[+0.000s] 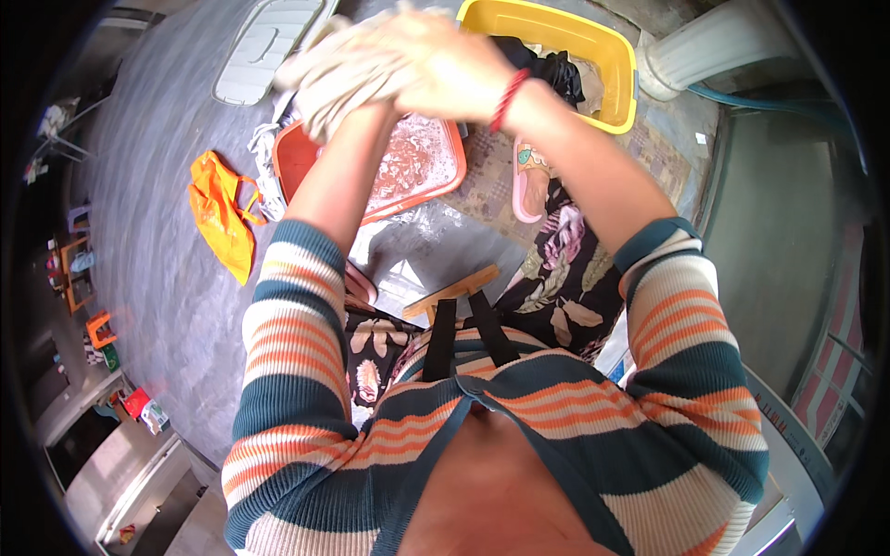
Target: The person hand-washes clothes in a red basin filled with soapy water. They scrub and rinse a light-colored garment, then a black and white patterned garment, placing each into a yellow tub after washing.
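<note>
A beige cloth is bunched up in the air above an orange-red basin of soapy water. My right hand, with a red braided cord at its wrist, grips the cloth from the right and is blurred. My left hand is in the bundle too, mostly covered by cloth and by my right hand. A yellow plastic tub holds dark and beige clothes beyond my right forearm. Pale fabric lies along the basin's left side. An orange bag lies on the floor further left.
A grey plastic lid lies at the upper left. A small wooden stool is in front of my lap on wet floor. My right foot wears a pink slipper beside the basin. A white column and a blue hose are at upper right.
</note>
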Demonstrator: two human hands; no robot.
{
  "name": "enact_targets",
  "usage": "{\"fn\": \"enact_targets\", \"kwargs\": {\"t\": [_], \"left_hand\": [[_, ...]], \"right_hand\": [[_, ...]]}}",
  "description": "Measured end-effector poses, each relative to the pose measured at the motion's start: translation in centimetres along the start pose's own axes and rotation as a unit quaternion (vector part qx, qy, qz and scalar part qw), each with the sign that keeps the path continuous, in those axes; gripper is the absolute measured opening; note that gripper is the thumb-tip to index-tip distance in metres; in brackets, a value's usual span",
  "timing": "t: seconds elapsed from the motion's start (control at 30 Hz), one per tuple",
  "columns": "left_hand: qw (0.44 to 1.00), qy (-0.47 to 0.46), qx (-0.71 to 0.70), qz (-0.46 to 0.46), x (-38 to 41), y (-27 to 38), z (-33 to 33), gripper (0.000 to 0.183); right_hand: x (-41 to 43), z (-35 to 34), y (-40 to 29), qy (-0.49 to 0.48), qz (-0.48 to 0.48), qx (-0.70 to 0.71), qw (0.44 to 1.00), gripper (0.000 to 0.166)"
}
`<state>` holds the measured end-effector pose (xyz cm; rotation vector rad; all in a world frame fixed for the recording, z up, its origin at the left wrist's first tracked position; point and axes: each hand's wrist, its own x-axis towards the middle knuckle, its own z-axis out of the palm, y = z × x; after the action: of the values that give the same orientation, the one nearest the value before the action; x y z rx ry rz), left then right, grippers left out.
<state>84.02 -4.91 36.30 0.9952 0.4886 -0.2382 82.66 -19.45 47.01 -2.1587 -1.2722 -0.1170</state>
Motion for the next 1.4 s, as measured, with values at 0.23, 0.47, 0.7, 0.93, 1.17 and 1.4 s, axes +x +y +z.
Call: {"fn": "enact_targets", "kwargs": {"t": [0.23,0.47,0.7,0.93,1.17,1.4], "left_hand": [[0.978,-0.202,0.036,-0.034,2.9,-3.8,11.1,0.038],[0.965,-0.09,0.216,-0.115,-1.6,-4.3,2.5,0.04],[0.858,0.01,0.505,0.089,-13.0,1.8,-4.7,0.043],[0.887,-0.039,0.421,0.187,-20.8,2.2,-6.0,0.04],[0.775,0.041,0.627,0.069,-23.7,1.3,-12.3,0.047],[0.913,-0.022,0.407,0.011,-20.4,2.9,-14.0,0.045]], "right_hand": [[-2.0,-7.1,8.6,0.061,-0.02,0.158,0.985,0.021],[-8.3,-3.7,22.2,-0.069,0.192,-0.134,0.97,0.044],[0.5,-3.7,12.2,-0.149,0.147,0.069,0.975,0.038],[4.7,0.0,-5.6,-0.19,0.083,0.413,0.887,0.031],[1.5,8.9,-2.1,-0.265,0.097,0.075,0.956,0.024],[4.3,14.9,0.4,-0.437,0.271,0.318,0.797,0.029]]}}
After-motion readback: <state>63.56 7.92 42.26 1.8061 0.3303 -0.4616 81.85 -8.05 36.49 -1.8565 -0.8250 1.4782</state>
